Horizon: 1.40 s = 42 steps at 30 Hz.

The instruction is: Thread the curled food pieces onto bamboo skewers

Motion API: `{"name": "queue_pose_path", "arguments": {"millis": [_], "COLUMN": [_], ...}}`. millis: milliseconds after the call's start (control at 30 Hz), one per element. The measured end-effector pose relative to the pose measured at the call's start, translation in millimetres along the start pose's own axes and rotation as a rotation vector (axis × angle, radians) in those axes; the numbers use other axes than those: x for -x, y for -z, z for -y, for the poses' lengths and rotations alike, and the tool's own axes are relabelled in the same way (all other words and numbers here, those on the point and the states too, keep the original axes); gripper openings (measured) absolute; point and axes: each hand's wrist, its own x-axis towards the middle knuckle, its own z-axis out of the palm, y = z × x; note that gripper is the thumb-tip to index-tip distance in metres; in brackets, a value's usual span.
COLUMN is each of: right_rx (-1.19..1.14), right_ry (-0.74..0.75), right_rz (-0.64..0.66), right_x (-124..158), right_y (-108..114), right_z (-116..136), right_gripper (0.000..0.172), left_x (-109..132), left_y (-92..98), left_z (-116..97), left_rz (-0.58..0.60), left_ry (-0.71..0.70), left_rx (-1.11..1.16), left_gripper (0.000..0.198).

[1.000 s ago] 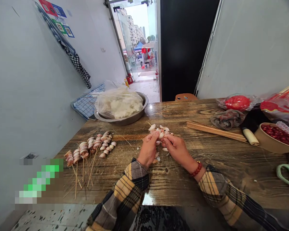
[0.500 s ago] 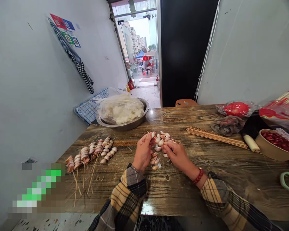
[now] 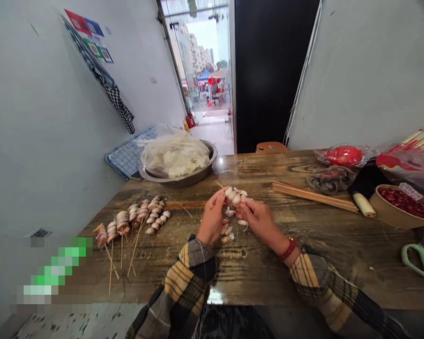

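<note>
Between both hands, above the table, is a skewer of garlic cloves [image 3: 236, 199], its thin stick poking out at the upper left. My left hand [image 3: 214, 214] is closed with thumb and fingers pinched on it. At its right end, the fingertips of my right hand [image 3: 259, 217] are pressed together on the pale cloves; my fingers partly hide what they grip. Loose garlic cloves [image 3: 226, 239] and bits of skin lie beneath and behind the hands. To the left, several finished-looking garlic skewers [image 3: 122, 221] rest side by side, their bare sticks pointing toward me.
A metal basin [image 3: 194, 178] with a plastic bag [image 3: 176, 153] of pale food stands at the back left. On the right lie bare bamboo skewers [image 3: 313, 195], a crumpled grey cloth [image 3: 330, 179], a tub [image 3: 392, 209] of red beads or berries, and green-handled scissors [image 3: 419, 261].
My hands have drawn closer together around the skewer, and the cloves on it now sit bunched between my fingertips. The view has shifted slightly. Other table items stay put.
</note>
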Motion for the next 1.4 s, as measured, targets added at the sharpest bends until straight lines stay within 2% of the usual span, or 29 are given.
{"name": "queue_pose_path", "arguments": {"millis": [67,167,267,400,533,667,867,1100,1267,1400], "right_rx": [0.027,0.048,0.051,0.06,0.07,0.093,0.058,0.083,0.111,0.119], "right_ry": [-0.034,-0.07,-0.065,-0.055,-0.068,-0.064,-0.076,-0.044,-0.034,-0.031], "right_rz": [-0.063,-0.138,-0.168,-0.156,-0.139,-0.144,-0.12,-0.112,-0.095,-0.073], "right_x": [-2.5,-5.5,-6.1,-5.9,-6.4,-6.7,-5.2,-4.3,-2.3,0.0], "right_y": [7.9,18.6,22.5,20.1,18.6,18.5,16.7,15.5,13.0,11.0], "right_z": [-5.1,-14.3,-20.1,-21.9,-23.0,-25.1,-23.0,-22.5,-23.0,-26.1], "right_gripper": [0.03,0.031,0.03,0.029,0.03,0.031,0.032,0.032,0.032,0.032], "left_x": [-4.5,-11.8,-15.3,-13.6,-10.8,-12.3,-16.4,-17.0,-18.0,-21.4], "left_y": [6.9,18.5,25.5,24.1,19.2,19.9,26.3,29.7,31.2,30.5], "left_z": [-2.0,-4.1,-2.5,3.1,8.7,14.9,20.9,25.4,25.8,23.3], "left_rz": [-0.018,0.002,0.117,0.318,0.412,0.431,0.322,0.4,0.262,0.131], "left_ry": [-0.034,-0.043,-0.135,-0.318,-0.344,-0.363,-0.37,-0.397,-0.353,-0.334], "left_rx": [-0.075,-0.341,-0.701,-1.201,-1.465,-1.484,-1.476,-1.422,-1.37,-1.194], "left_gripper": [0.04,0.03,0.02,0.011,0.006,0.009,0.012,0.012,0.014,0.013]}}
